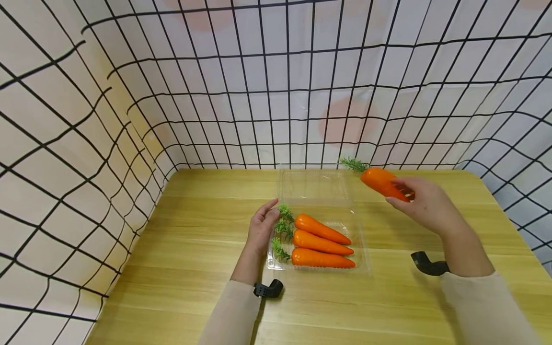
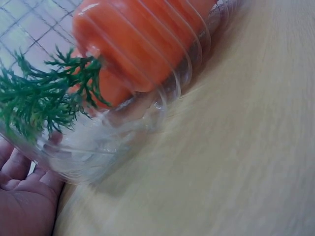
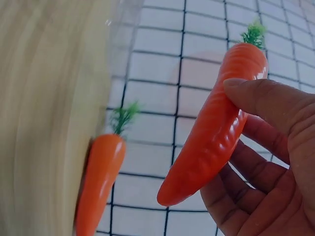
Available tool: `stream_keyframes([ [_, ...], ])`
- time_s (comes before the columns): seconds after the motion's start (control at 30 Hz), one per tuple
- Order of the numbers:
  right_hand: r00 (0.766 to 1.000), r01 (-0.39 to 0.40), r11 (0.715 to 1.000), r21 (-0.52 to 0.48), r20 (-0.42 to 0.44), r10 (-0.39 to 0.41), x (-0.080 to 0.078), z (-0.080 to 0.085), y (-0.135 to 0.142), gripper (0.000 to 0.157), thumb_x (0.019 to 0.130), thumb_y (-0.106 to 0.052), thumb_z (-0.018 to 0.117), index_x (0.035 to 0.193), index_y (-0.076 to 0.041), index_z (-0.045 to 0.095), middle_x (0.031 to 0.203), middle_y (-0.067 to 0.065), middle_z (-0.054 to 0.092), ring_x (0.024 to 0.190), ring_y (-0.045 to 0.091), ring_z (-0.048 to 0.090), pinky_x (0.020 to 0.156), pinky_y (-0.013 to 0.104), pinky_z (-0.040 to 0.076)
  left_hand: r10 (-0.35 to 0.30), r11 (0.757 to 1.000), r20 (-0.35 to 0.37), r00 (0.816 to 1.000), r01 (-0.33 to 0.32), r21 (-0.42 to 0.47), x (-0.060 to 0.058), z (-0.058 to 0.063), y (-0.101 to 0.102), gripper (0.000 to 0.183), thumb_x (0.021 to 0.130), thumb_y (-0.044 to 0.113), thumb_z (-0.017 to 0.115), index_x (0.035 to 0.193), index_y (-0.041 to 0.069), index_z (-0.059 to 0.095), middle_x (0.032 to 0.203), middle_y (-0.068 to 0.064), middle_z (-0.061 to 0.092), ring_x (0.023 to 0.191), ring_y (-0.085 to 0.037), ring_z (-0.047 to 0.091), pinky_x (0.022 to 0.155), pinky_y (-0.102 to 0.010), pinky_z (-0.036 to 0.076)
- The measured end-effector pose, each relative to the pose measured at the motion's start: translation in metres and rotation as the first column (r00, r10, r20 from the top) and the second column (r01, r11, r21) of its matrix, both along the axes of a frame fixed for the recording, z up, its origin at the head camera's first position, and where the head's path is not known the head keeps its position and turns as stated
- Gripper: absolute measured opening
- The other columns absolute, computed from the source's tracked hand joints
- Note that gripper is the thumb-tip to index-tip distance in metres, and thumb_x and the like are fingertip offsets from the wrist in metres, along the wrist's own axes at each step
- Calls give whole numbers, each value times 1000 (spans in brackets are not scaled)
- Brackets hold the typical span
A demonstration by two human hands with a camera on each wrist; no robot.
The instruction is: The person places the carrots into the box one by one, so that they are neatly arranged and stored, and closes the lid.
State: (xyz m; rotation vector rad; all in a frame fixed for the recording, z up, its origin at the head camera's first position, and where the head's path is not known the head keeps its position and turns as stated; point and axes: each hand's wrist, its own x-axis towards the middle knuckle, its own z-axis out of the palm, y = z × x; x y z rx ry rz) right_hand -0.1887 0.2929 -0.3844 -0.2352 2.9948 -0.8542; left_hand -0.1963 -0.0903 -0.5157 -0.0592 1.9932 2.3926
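Note:
My right hand (image 1: 431, 206) holds an orange carrot (image 1: 379, 181) with a green leafy top, raised over the right part of the table. In the right wrist view the thumb lies on one side of this carrot (image 3: 211, 132) and the fingers curl behind it. Three more carrots (image 1: 323, 258) lie side by side in a clear plastic box (image 1: 364, 258), leafy tops to the left. My left hand (image 1: 260, 227) rests with its fingers against the box's left side, beside the leaves; in the left wrist view, leaves (image 2: 44, 93) hang over that wall.
The box's clear lid (image 1: 312, 187) lies folded back behind it. Another carrot (image 3: 101, 182) lies against the wooden tabletop (image 3: 39, 123) in the right wrist view. Black wire grid (image 1: 267, 86) with pale cloth behind it stands along the table's back and sides.

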Motion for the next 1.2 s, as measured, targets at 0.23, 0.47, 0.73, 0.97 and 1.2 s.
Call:
stream_keyframes([
  [0.23,994,-59,998,-2,-90,58,16,6,-20,55,95,-37,72,137,-3,61,118,18,68,103,33,64,81,42,57,4,1000,0,1000,-4,17,0,1,0,44,100,13,60,143,4,58,98,11,66,99,-6,61,97,-24,51],
  [0.47,980,-96,995,13,-171,97,27,12,-35,51,92,-34,77,135,-8,65,113,10,70,101,26,64,76,34,56,1,999,-2,1000,-1,36,0,2,-1,46,100,13,59,145,1,55,92,12,64,95,-5,60,94,-21,51],
  [0.73,967,-159,987,12,-199,158,38,14,-51,47,89,-29,81,130,-12,68,111,5,71,98,22,66,69,26,55,2,1000,0,1000,-2,28,0,1,0,45,101,12,59,144,2,56,92,12,64,95,-5,60,95,-22,51],
  [0.97,944,-261,965,7,-207,256,48,10,-68,43,87,-20,82,128,-15,69,109,-4,72,94,13,65,76,28,57,-11,999,-5,1000,12,46,0,0,0,46,101,12,59,145,1,54,92,12,62,94,-5,58,96,-23,50],
  [1.2,916,-380,924,-37,-153,371,56,2,-86,42,88,-20,81,127,-17,69,110,-9,71,92,7,64,75,24,58,-7,1000,1,1000,7,22,0,0,-1,45,101,12,58,145,2,55,95,10,61,90,-4,56,84,-19,50],
])
